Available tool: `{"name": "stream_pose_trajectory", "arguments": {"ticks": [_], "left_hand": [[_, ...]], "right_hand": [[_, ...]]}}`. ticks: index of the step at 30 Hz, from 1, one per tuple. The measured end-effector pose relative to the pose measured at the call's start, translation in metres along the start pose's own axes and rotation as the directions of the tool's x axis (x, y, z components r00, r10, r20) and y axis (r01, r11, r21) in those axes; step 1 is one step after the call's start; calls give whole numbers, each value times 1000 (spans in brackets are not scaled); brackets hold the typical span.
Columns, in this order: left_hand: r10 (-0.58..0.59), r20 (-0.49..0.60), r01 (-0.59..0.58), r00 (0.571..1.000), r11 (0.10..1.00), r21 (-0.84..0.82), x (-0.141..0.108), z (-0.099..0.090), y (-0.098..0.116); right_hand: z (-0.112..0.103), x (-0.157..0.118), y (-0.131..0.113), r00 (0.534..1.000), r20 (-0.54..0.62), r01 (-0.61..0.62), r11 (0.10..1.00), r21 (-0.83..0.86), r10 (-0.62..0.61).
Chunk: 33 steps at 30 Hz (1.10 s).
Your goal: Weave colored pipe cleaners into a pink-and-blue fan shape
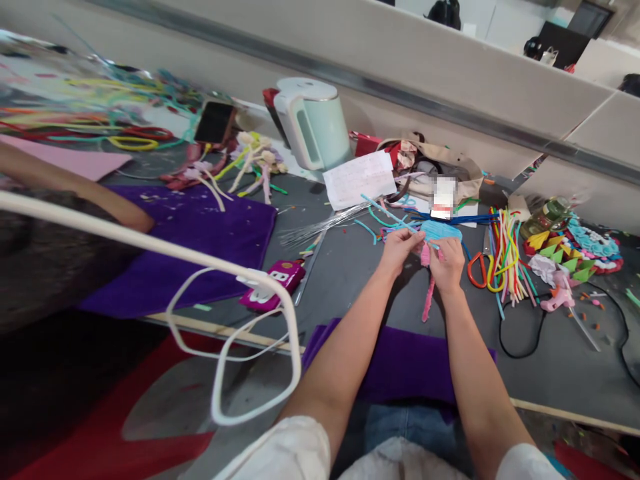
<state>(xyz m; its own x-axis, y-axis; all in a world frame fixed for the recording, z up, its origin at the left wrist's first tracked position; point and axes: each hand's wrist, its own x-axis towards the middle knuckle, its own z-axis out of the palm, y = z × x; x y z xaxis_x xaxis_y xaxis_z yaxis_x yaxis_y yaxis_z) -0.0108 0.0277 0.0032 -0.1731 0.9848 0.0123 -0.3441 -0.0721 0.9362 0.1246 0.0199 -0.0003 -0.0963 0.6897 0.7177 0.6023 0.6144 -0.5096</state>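
Note:
My left hand (399, 251) and my right hand (448, 264) are close together over the grey table, fingers pinched. Between them is a light blue piece made of fuzzy pipe cleaners (442, 231), gripped from both sides. A loose blue strand (385, 208) runs up and left from my left fingertips. Below the blue piece hangs a fuzzy pink strip (428, 301), partly hidden by my right hand. The exact spot where my fingers meet the blue piece is too small to make out.
Orange-handled scissors (477, 270) and bundled pipe cleaners (511, 257) lie right, near a pink glue gun (560, 295). Behind stand a kettle (327, 127) and a beige bag (460, 163). A white chair frame (295, 333) and another person's arm (85, 183) are left.

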Motion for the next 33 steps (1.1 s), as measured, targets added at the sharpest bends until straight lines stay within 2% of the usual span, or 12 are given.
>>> {"name": "stream_pose_trajectory", "arguments": {"ticks": [4,7,12,14,16,18,20,22,25,27,30,33], "left_hand": [[61,-21,-60,998,997,49,1,-1,1],[118,-15,-116,993,989,90,1,-2,2],[235,70,-243,970,955,169,0,-2,3],[257,90,-271,962,942,200,-1,-1,3],[264,62,-271,963,934,233,-2,0,4],[257,34,-257,966,937,238,-4,2,4],[212,40,-216,976,960,177,-4,4,4],[121,46,-125,992,988,87,-4,5,3],[-13,18,14,1000,1000,-10,-2,4,0],[-29,4,29,1000,999,-37,-1,2,-1],[63,-30,-63,998,998,1,0,1,0],[196,-63,-188,979,976,111,-1,1,3]], "right_hand": [[3,1,-4,987,-6,-159,975,153,162],[3,2,-6,917,73,-393,855,339,393],[2,7,2,604,489,-751,242,615,630],[3,7,4,545,564,-780,127,613,620],[3,7,2,610,474,-732,223,644,636],[2,6,-1,750,261,-615,496,613,607],[-1,5,-5,894,58,-424,798,428,443],[-5,5,-7,981,-10,-189,963,194,195],[-6,3,-7,998,51,41,998,46,-43],[-4,2,-7,997,63,30,997,75,-35],[2,1,-7,979,41,-202,944,261,198],[6,2,-5,849,191,-512,679,526,492]]}}
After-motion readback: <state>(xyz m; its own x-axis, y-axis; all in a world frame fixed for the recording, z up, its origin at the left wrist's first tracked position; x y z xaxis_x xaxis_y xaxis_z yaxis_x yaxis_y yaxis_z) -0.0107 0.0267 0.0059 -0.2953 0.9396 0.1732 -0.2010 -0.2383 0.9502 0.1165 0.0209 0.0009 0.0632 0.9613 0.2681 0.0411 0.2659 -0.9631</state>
